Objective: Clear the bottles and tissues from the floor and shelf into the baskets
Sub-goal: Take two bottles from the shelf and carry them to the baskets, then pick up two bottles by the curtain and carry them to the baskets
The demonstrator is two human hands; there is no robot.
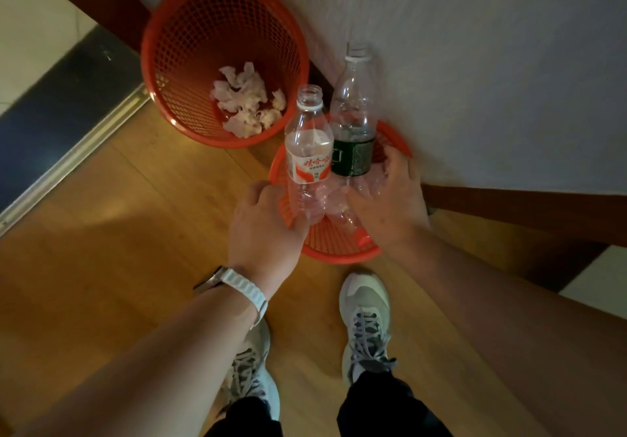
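A wooden floor meets a pale wall along a dark brown baseboard. At the left, a metal threshold strip borders a dark band. Two grey-white laced sneakers stand below dark trousers. A white-strapped wristwatch shows.

Bare forearms; white-strap watch; dark trousers; grey-white laced sneakers.

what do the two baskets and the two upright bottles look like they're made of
The far basket and near basket look like moulded plastic, orange-red, slightly glossy, with perforated grid walls. The red-label bottle and green-label bottle look like thin clear plastic: see-through, shiny, with dented walls.
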